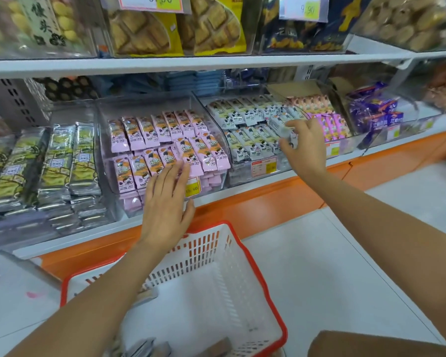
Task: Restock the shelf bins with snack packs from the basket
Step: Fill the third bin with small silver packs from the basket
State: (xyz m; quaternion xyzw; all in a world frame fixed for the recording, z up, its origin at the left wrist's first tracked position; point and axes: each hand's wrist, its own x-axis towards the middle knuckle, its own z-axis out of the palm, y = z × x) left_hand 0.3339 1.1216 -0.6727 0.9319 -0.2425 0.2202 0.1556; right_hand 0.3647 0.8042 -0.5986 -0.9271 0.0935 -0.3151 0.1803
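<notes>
A white basket with a red rim (252, 256) stands on the floor below the shelf, with a few packs (150, 349) at its near end. My left hand (165, 202) is spread flat against the front of a clear bin of pink snack packs (162, 140), holding nothing. My right hand (304, 148) reaches over the neighbouring clear bin of white cow-print packs (247, 124) and grips one white pack (281, 124) above its right side.
To the left lie green-and-silver packs (59, 161). Right of the white bin are pink packs (332, 122) and a bin of purple packs (376, 109). The upper shelf (216, 61) holds biscuit bags. An orange shelf base (268, 199) runs above the pale floor.
</notes>
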